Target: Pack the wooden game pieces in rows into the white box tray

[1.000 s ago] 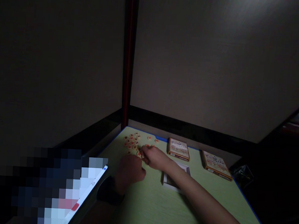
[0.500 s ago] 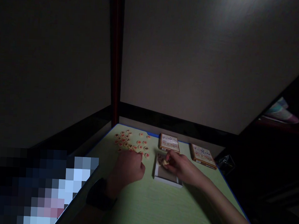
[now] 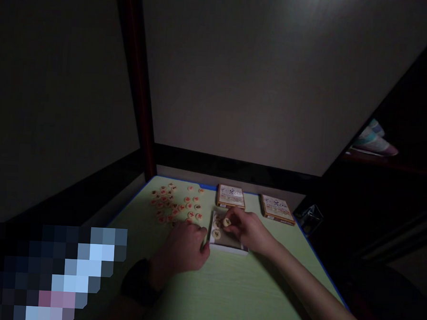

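The xiangqi piece [image 3: 226, 222] is pinched between the thumb and fingers of my right hand [image 3: 250, 229], over the far left part of a shallow white-sided tray [image 3: 229, 249]. I cannot tell whether it touches anything beneath it. Its inked face is turned up towards me, and I grip only the rim, so a small slip of my thumb could let it drop or flip face down. Just beside it in the tray lies a xiangqi disc [image 3: 216, 233]; a careless knuckle could push that out of place, or the two could knock together. Neither hand seems to brace the tray, so if I catch its wall, it could slide on the green worktop [image 3: 210, 293]. My left hand [image 3: 180, 248] is curled near the tray's left side; its fingers are tucked under, and I cannot tell whether they hold anything. It sits close to the loose pieces [image 3: 175, 207], so a stray sweep of it could scatter them. The light is dim, and I could misread a character.
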Demonstrator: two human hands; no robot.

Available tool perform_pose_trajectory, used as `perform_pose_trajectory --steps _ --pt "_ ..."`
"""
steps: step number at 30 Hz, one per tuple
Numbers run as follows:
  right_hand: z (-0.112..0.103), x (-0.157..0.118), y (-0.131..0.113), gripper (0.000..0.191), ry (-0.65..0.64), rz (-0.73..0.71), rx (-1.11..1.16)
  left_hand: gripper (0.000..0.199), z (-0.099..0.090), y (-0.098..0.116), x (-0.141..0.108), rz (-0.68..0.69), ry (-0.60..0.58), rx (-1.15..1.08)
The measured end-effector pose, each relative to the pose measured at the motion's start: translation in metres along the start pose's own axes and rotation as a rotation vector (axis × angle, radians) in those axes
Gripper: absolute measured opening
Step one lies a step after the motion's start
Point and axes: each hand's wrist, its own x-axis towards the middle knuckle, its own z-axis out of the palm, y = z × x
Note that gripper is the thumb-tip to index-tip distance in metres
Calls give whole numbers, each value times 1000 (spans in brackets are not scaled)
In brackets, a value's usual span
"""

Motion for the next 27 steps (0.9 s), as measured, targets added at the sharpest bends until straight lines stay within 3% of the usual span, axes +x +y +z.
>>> perform_pose_trajectory --steps 4,7,14,27 --pt "-11 -5 -2 20 -159 89 -96 23 2 -2 1 14 3 -28" --pt "-4 -6 -5 17 -234 74 -180 22 6 -3 2 24 -2 -35" --pt "21 1 -6 15 -150 -41 -234 17 10 -1 1 80 -22 -13" --pt "6 0 -3 17 -177 61 -43 18 6 0 1 80 -30 -12"
